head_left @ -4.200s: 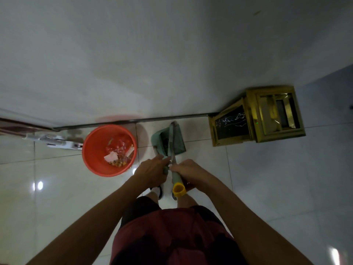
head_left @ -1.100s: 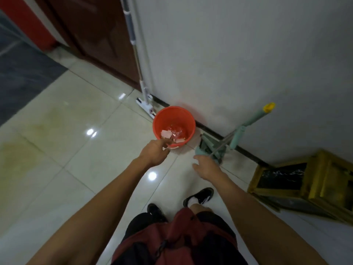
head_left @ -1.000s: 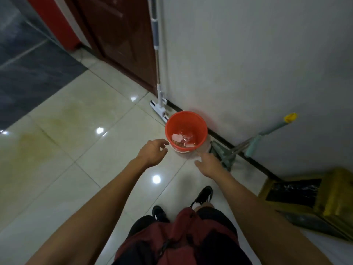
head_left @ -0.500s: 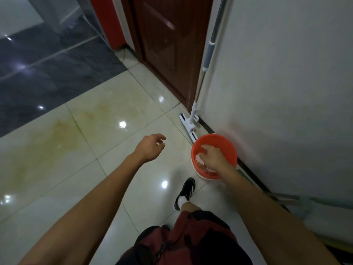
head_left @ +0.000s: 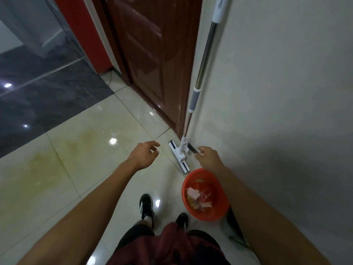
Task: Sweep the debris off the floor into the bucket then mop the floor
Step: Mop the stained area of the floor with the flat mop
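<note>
Debris sits in the orange bucket [head_left: 205,195] by the wall; my left hand [head_left: 144,154] and right hand [head_left: 207,155], both loose and empty, reach toward the flat mop [head_left: 198,85] leaning there for mopping.

You have let go of the broom and dustpan and turned away from them. Your right hand [head_left: 207,155] has come off the bucket [head_left: 205,196] and now reaches, empty, close to the mop [head_left: 194,98] leaning on the wall. Your left hand [head_left: 144,153] has come forward too, fingers loose. The bucket now sits nearer your feet.
</note>
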